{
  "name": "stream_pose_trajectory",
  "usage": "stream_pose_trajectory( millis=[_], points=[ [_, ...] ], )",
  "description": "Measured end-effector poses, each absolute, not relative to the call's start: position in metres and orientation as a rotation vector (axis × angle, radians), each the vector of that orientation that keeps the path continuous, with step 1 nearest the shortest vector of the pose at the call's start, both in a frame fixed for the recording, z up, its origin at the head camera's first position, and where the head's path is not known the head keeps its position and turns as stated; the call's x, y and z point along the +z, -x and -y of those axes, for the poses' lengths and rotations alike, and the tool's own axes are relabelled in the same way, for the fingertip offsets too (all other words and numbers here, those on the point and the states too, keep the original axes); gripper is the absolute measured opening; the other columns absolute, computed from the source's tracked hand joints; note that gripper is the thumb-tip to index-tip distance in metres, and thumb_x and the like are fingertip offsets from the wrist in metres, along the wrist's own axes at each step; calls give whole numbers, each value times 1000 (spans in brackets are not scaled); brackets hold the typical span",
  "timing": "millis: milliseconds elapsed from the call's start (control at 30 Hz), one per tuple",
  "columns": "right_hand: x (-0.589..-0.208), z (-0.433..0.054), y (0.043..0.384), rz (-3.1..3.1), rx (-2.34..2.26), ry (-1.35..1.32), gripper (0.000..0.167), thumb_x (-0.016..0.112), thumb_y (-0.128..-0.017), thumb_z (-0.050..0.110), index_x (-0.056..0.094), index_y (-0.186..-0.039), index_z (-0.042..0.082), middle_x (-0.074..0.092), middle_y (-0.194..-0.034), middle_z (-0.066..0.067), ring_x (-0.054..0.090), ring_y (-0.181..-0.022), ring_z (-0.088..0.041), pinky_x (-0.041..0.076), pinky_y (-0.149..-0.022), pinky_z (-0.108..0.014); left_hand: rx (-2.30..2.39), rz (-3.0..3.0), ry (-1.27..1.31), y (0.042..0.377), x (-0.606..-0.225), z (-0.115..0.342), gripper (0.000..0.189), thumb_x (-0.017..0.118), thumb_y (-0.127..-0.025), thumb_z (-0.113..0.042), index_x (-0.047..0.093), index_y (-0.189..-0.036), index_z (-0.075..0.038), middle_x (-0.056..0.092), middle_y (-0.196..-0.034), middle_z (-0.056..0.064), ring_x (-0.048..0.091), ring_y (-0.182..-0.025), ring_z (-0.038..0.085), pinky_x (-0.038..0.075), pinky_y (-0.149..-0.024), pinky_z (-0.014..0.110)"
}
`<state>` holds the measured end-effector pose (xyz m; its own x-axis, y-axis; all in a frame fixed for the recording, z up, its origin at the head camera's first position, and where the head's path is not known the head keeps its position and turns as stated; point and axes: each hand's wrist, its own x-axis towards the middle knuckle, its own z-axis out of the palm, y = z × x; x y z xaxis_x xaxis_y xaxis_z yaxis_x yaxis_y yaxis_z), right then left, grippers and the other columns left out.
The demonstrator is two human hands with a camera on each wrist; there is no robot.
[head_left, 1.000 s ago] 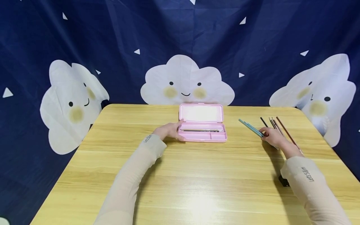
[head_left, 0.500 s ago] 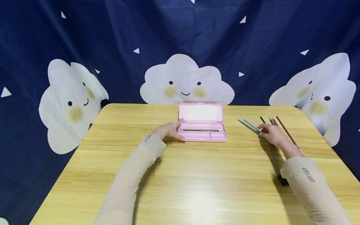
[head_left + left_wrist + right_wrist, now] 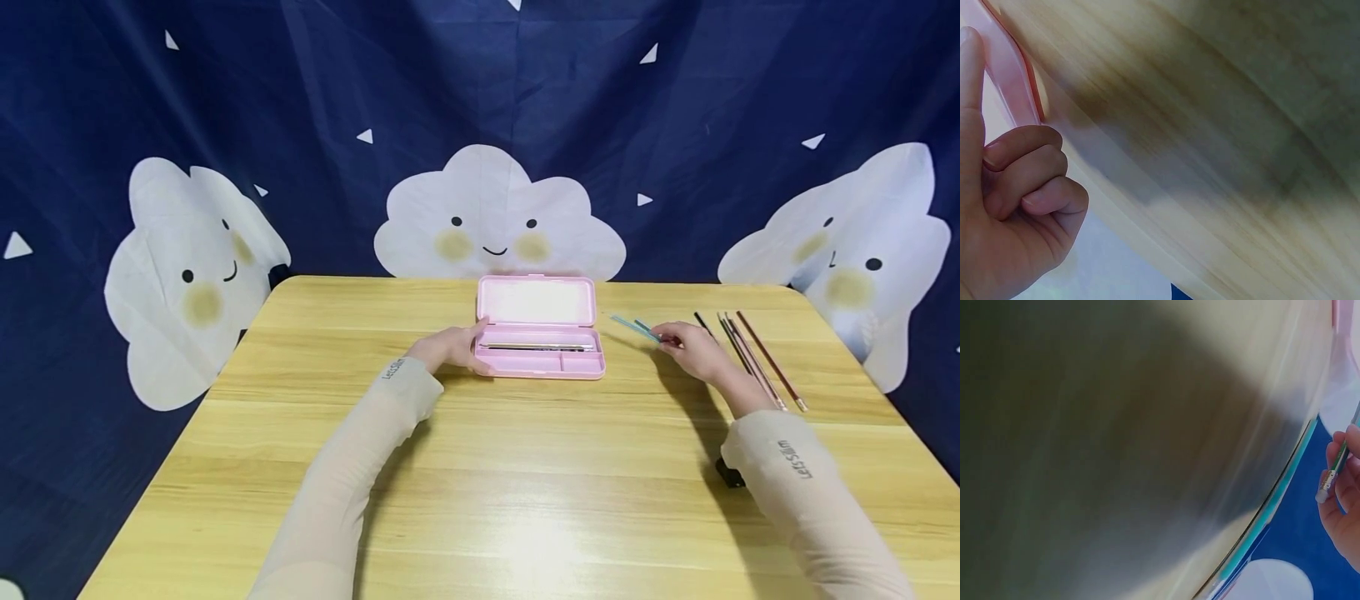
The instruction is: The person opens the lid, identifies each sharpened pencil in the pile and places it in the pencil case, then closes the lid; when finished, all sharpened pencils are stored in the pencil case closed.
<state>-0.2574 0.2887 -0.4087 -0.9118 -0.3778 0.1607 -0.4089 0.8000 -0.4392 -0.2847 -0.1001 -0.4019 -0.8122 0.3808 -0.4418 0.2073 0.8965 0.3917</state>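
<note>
A pink pencil case (image 3: 581, 363) lies with its lid raised near the table's far edge. Slim pencils (image 3: 536, 347) rest in its long upper compartment. My left hand (image 3: 450, 348) grips the case's left end between thumb and index finger; in the left wrist view the other fingers curl beside the pink wall (image 3: 1013, 69). To the right of the case, my right hand (image 3: 693, 350) pinches light blue pencils (image 3: 632, 324) close over the table, tips toward the case. In the right wrist view one pencil (image 3: 1339, 461) shows its pale eraser end between the fingers.
Several dark and reddish pencils (image 3: 752, 358) lie on the wooden table (image 3: 480, 467) right of my right hand, one dark red pencil (image 3: 772, 361) apart from them. A dark blue cloth (image 3: 322, 100) with white clouds hangs behind the table.
My right hand has moved left toward the case with the blue pencils, away from the other pencils, which show more now. The left hand stays on the case.
</note>
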Motion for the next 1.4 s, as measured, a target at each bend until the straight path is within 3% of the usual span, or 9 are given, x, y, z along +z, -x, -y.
stream_pose_trajectory(
  millis=[633,1167,1400],
  points=[
    [-406,-223,282,2926,666,-848,19,58,-82,-7,66,-99,-4,56,-74,-7,49,-71,-22,43,-67,-37,433,-2539,-431,285,-401,101,108,70,-72,-51,-1,-148,-22,27,-147,16,29,-133,29,24,-109,38],
    [-408,-171,293,2998,532,-912,22,59,-83,-3,68,-102,2,63,-87,-10,58,-79,-25,48,-76,-41,430,-2537,-424,285,-401,100,107,70,-73,-51,-1,-148,-23,27,-147,17,29,-133,29,24,-109,37],
    [-411,-151,291,3033,457,-898,27,54,-85,-2,68,-106,7,64,-93,-10,60,-90,-27,49,-79,-42,436,-2532,-415,286,-403,100,107,70,-73,-51,0,-148,-23,26,-147,19,29,-133,29,24,-109,38]
  ],
)
